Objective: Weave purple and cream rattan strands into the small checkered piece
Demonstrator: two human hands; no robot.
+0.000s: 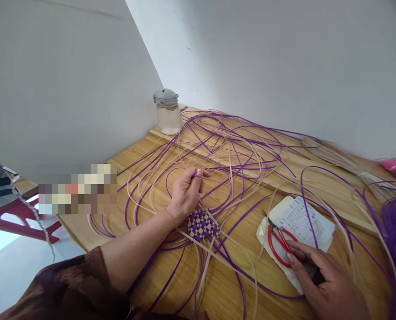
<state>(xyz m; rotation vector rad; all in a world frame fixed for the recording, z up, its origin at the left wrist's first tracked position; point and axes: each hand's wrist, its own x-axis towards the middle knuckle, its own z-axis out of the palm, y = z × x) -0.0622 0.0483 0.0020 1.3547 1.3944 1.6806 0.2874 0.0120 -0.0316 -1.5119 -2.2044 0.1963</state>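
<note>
One jar (167, 111), one pliers (279, 242), perhaps two papers (301, 220).

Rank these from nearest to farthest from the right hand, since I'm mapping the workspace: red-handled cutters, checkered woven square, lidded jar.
1. red-handled cutters: at the right hand fingertips, on the paper.
2. checkered woven square: to its left, mid-table.
3. lidded jar: far back by the wall.

A purple strand (195, 174), thin and curved, is pinched at frame centre. Red-handled pliers (278, 242) lie flat on paper, lower right. A small purple-and-cream checkered weave (202, 225) lies flat just below centre.
</note>
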